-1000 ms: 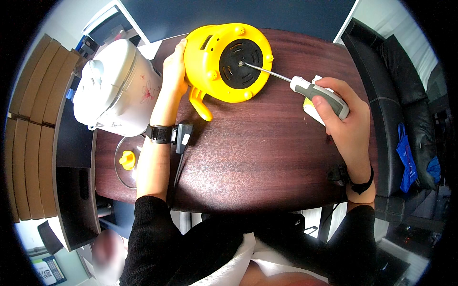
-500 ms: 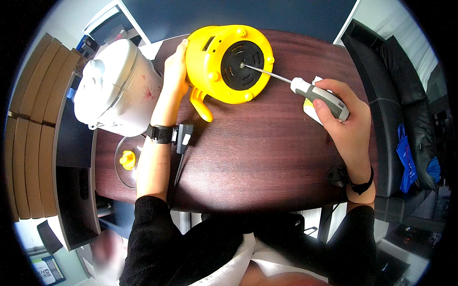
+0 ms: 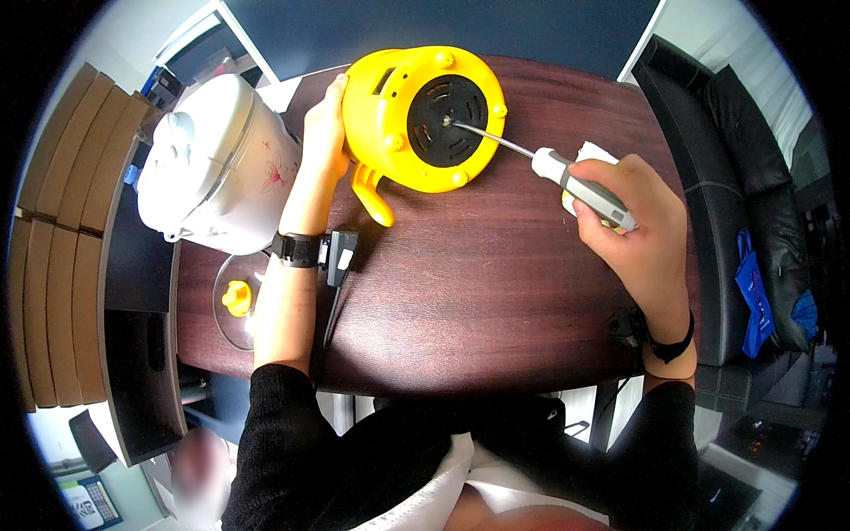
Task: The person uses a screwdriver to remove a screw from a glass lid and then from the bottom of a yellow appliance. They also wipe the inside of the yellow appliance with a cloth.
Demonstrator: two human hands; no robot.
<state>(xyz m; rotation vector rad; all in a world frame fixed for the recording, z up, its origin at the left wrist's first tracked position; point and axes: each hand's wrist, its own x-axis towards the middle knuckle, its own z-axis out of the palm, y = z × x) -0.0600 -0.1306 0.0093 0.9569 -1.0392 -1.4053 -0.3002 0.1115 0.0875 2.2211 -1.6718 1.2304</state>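
Observation:
A yellow electric pot [image 3: 370, 133] is tipped on its side at the far middle of the table, its underside toward me. My left hand [image 3: 325, 133] grips it along its left side, with the fingers mostly behind it. In my right hand [image 3: 639, 212] is a screwdriver [image 3: 552, 165] with a white and grey handle. Its tip meets the middle of the pot's round black base plate [image 3: 460, 96], at a small screw-like spot. The pot's curved yellow handle [image 3: 372, 196] points toward me.
A white rice cooker [image 3: 226, 168] stands left of my left forearm. Nearer lies a glass lid with a yellow knob [image 3: 236, 299]. A black plug and cord [image 3: 341, 252] rest beside my left wrist. White paper [image 3: 595, 152] lies behind my right hand. A black sofa [image 3: 722, 221] is at right.
My right fingers and thumb have shifted round the screwdriver handle, which sits slightly further left. The pot has tilted a touch to the left.

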